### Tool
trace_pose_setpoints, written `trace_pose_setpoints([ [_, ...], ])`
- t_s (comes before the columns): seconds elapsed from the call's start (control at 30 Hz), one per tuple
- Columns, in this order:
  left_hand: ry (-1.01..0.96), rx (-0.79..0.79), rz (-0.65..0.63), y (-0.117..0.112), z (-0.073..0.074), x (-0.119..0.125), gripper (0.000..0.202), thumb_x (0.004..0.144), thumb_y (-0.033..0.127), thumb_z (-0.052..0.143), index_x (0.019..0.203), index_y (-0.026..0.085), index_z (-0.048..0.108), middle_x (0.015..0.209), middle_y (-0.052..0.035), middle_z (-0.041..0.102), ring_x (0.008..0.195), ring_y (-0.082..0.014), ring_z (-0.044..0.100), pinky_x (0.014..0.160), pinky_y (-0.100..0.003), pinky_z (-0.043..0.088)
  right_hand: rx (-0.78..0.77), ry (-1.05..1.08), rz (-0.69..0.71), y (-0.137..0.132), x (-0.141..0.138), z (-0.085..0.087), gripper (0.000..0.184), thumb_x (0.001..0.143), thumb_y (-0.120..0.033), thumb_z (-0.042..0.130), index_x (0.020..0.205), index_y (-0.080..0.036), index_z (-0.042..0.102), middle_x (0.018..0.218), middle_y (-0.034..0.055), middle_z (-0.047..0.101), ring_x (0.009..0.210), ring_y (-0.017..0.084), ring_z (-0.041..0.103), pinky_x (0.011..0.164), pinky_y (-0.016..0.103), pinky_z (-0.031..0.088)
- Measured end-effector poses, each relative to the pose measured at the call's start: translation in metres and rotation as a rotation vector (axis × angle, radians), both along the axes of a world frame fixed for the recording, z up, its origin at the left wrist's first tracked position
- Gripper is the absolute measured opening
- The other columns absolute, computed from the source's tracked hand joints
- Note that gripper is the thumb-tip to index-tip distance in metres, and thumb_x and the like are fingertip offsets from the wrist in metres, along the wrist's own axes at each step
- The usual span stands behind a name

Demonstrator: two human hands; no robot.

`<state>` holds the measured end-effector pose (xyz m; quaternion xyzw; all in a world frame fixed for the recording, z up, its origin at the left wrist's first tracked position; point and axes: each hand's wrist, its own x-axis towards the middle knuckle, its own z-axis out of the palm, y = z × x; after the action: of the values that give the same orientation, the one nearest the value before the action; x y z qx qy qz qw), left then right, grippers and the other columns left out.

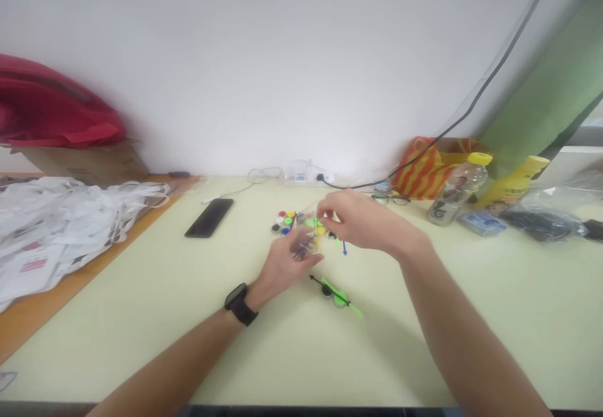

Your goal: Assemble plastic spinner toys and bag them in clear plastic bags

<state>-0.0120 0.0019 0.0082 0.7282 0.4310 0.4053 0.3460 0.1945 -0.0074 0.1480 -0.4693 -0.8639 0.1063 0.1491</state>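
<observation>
My left hand (288, 265), with a black watch on its wrist, is over the pale table beside a cluster of small coloured caps (288, 222); its fingers curl round some small pieces I cannot make out. My right hand (358, 219) hovers just above and to the right, thumb and fingers pinched together over the same cluster. A thin blue stick (344, 249) pokes out below the right hand. A green and black stick assembly (336, 295) lies on the table nearer to me.
A black phone (210, 217) lies left of the caps. White bags (61, 228) pile up at the left, a red bag (51, 109) behind them. Bottles (459, 189), glasses (391, 199), an orange bag (424, 169) and a cable stand at the right.
</observation>
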Motion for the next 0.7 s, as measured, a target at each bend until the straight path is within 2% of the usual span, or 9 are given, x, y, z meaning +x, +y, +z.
trace_pose_setpoints([
  [0.17,-0.031,-0.113,-0.104,0.0,0.001,0.0,0.057,0.078,0.04,0.082,0.128,0.021,0.062,0.102,-0.0068,0.075,0.084,-0.022,0.073,0.08,-0.036,0.06,-0.025,0.045,0.062,0.001,0.008,0.002,0.017,0.095,-0.032,0.057,0.104,-0.024,0.07,0.104,0.0048,0.068,0.088,0.019,0.061,0.069,0.029,0.039],
  [0.27,-0.083,-0.146,-0.144,0.001,0.004,0.0,0.059,0.079,0.038,0.083,0.13,0.02,0.061,0.1,-0.0074,0.074,0.087,-0.0223,0.073,0.085,-0.037,0.059,-0.063,0.063,0.148,0.003,0.011,0.002,0.016,0.093,-0.03,0.061,0.105,-0.024,0.069,0.116,0.0047,0.066,0.088,0.018,0.062,0.072,0.028,0.042],
  [0.37,-0.151,-0.162,-0.17,0.001,0.006,-0.001,0.061,0.077,0.037,0.085,0.13,0.019,0.061,0.099,-0.0069,0.073,0.086,-0.0203,0.071,0.085,-0.035,0.057,-0.08,0.052,0.161,0.007,0.011,0.001,0.012,0.092,-0.019,0.057,0.094,-0.022,0.068,0.104,0.0033,0.068,0.085,0.017,0.061,0.071,0.028,0.041],
  [0.43,-0.187,-0.198,-0.216,0.002,0.006,0.0,0.063,0.075,0.036,0.087,0.13,0.02,0.062,0.1,-0.007,0.072,0.088,-0.0195,0.069,0.084,-0.033,0.057,-0.103,0.051,0.154,0.009,0.011,0.001,0.013,0.091,-0.017,0.056,0.09,-0.022,0.067,0.095,0.0023,0.069,0.082,0.017,0.061,0.069,0.028,0.04],
  [0.57,-0.257,-0.321,-0.276,0.003,0.0,0.001,0.055,0.073,0.038,0.088,0.119,0.018,0.067,0.098,-0.0072,0.073,0.086,-0.0195,0.069,0.08,-0.034,0.058,-0.094,0.105,0.143,0.005,0.013,0.006,0.012,0.09,-0.021,0.058,0.097,-0.023,0.067,0.102,0.003,0.07,0.085,0.018,0.061,0.069,0.028,0.041],
  [0.63,-0.273,-0.344,-0.253,0.002,-0.002,0.003,0.052,0.072,0.039,0.088,0.115,0.017,0.068,0.093,-0.0064,0.074,0.081,-0.019,0.069,0.077,-0.034,0.058,-0.018,0.145,0.088,-0.001,0.016,0.012,0.013,0.091,-0.026,0.059,0.101,-0.023,0.065,0.104,0.004,0.07,0.085,0.018,0.061,0.07,0.028,0.042],
  [0.7,-0.257,-0.325,-0.216,0.002,-0.001,0.004,0.049,0.072,0.04,0.088,0.111,0.017,0.069,0.087,-0.0049,0.073,0.076,-0.0179,0.068,0.071,-0.032,0.057,-0.01,0.14,0.077,-0.009,0.018,0.018,0.011,0.092,-0.032,0.059,0.095,-0.022,0.064,0.097,0.0034,0.07,0.08,0.017,0.06,0.068,0.028,0.041],
])
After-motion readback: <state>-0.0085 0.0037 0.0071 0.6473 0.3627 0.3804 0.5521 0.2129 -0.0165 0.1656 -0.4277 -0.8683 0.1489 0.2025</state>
